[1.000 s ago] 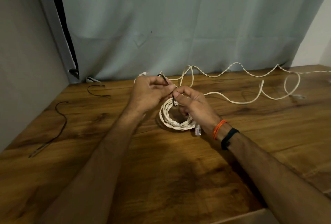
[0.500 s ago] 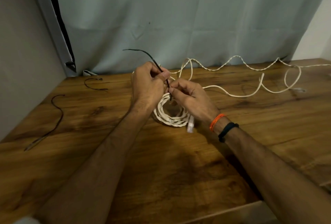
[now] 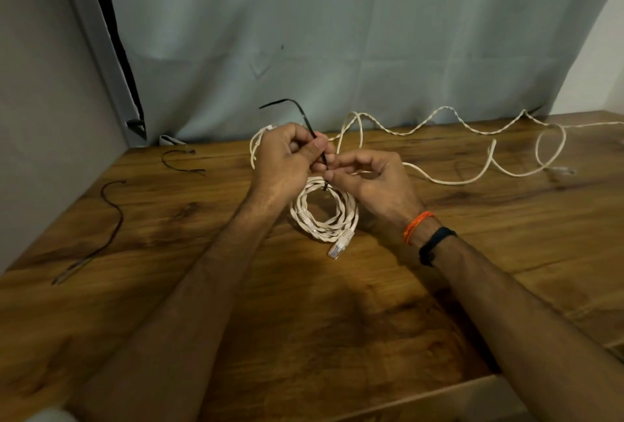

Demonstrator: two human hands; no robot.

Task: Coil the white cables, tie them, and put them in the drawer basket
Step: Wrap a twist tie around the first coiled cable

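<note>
A coiled white cable [image 3: 324, 215] lies on the wooden table [image 3: 304, 313], its clear plug [image 3: 338, 247] pointing toward me. A black tie [image 3: 305, 124] wraps the coil's far side and its free tail sticks up and bends left. My left hand [image 3: 287, 165] pinches the tie's tail between thumb and fingers. My right hand [image 3: 374, 181] pinches the tie right at the coil. A second white cable [image 3: 472, 151] lies uncoiled in loose waves across the back right of the table. No drawer basket is in view.
Two spare black ties lie at the left: one long and wavy [image 3: 108, 219], one curved [image 3: 179, 163] near the back. A grey curtain [image 3: 337, 43] hangs behind the table. A pale wall [image 3: 40, 117] bounds the left side. The table's front edge [image 3: 439, 398] is at the bottom.
The tie's tail, hidden in my hands a second ago, now sticks up through my left fingers. Both hands have stayed over the coil's far side, and the coil shifted slightly.
</note>
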